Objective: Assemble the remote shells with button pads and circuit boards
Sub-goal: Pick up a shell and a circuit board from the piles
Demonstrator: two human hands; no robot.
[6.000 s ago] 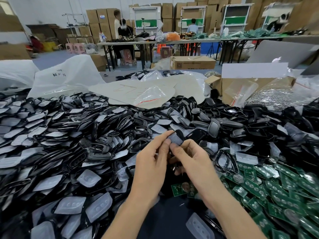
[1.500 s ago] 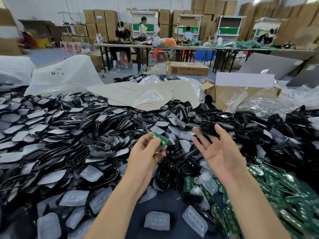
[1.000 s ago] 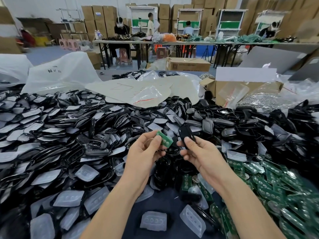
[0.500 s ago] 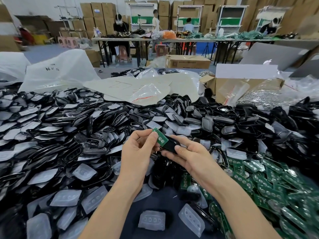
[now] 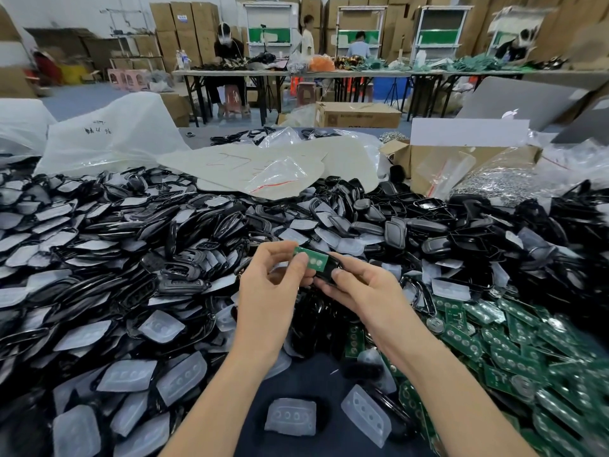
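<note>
Across table (image 5: 313, 374): heaped black shells (image 5: 197, 225), green boards (image 5: 514, 341); cartons (image 5: 184, 24) behind.

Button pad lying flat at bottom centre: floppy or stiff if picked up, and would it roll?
The button pad looks like thin, milky rubber, so it probably flexes easily and weighs little. It lies broad side down with a flat outline, so it likely won't roll, and may drag rather than slide when pushed.

Left hand (image 5: 270, 291) pinches a green circuit board (image 5: 312, 259), laying it against a black remote shell (image 5: 329, 272) gripped by the right hand (image 5: 365, 291). Below: heaps of black shells (image 5: 164, 245) mixed with translucent button pads (image 5: 179, 377), green boards (image 5: 514, 344) piled at right. Plastic bags (image 5: 108, 140) behind.
</note>
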